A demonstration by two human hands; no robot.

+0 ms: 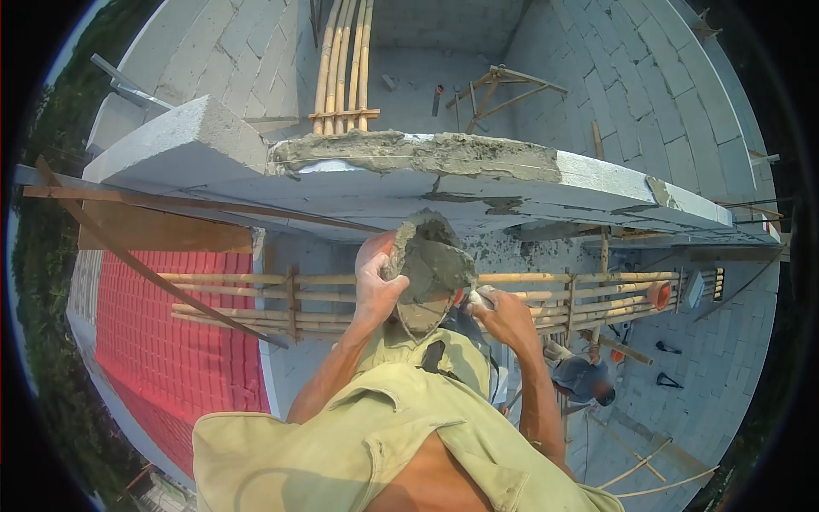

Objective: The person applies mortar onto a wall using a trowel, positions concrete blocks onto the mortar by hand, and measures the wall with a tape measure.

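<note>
A mortar-caked orange bucket [374,247] is in front of my body, just on the near side of the block wall. My left hand [378,288] is closed on its crusted rim, with the thumb on the inner side. Wet grey mortar [437,269] fills much of the bucket. At the bucket's right side, my right hand [499,314] is closed around what looks like a trowel's handle; mortar hides the blade. Beyond both hands runs the pale block wall [597,175], with a rough mortar bed [418,154] along the middle of its top and a thin line stretched over it.
A taller block [188,141] stands at the wall's left end. Bamboo scaffold poles [226,290] cross below me, with a wooden brace [145,260] at left. A person [582,380] is lower down at right. A red roof [175,333] lies at left; a wooden trestle [503,90] stands beyond the wall.
</note>
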